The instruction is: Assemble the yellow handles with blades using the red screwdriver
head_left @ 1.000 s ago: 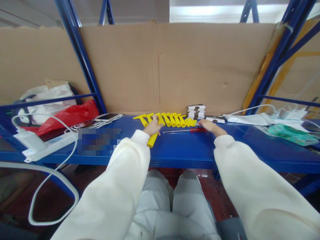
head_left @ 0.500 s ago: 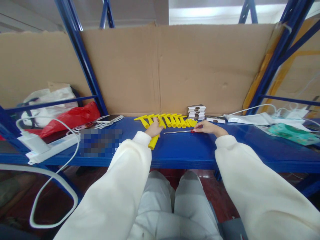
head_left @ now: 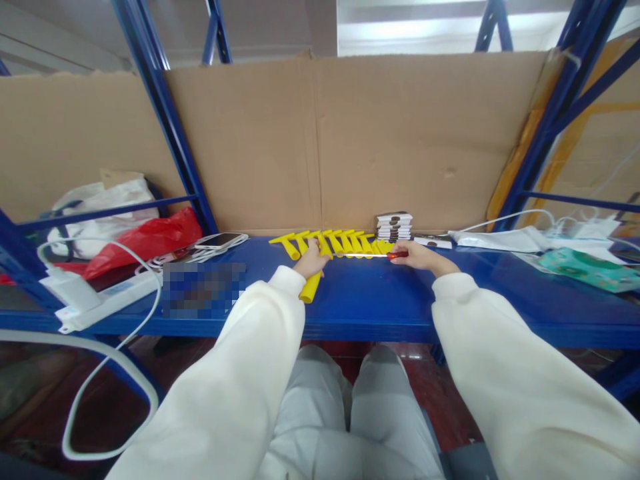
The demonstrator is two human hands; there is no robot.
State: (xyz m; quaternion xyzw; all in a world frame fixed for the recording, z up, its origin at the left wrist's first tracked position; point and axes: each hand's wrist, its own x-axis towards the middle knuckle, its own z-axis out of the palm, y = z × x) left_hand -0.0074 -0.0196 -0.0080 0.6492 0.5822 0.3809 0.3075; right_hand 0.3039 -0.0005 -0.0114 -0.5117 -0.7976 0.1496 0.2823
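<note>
My left hand is closed around a yellow T-shaped scraper, its round handle pointing toward me and its head near the row behind. In my right hand, the fingers are wrapped on the red handle of a screwdriver. The thin metal shaft points left, and its tip is close to the head of the held scraper; whether they touch I cannot tell. Several more yellow scrapers lie side by side behind my hands. Small flat yellow pieces lie at the row's right end.
A stack of small white packs stands against the cardboard panel. To the left on the blue table are a phone, a red bag and a power strip. White and green packets and cables lie right.
My right hand has raised the screwdriver and moved slightly right and away from me, bringing the shaft in line with the scraper's head. My left hand keeps its hold on the scraper.
</note>
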